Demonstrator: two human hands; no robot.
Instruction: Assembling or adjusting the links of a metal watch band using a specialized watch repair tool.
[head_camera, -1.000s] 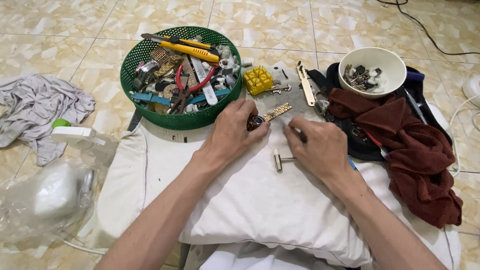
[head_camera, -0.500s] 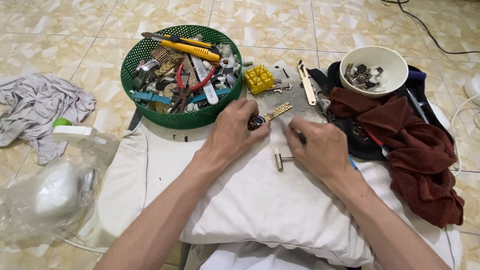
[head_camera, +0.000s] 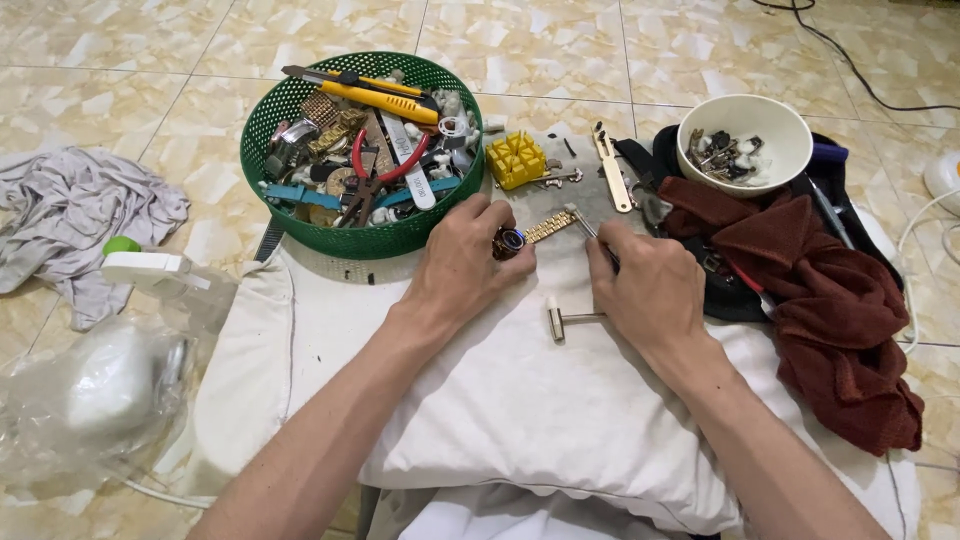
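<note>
2 hands on a white pillow — left hand pinching a gold watch, right hand gripping a thin tool.

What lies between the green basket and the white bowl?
In the head view, between the green basket and the white bowl lie a yellow block tool and a long gold metal bar, on the pillow.
</note>
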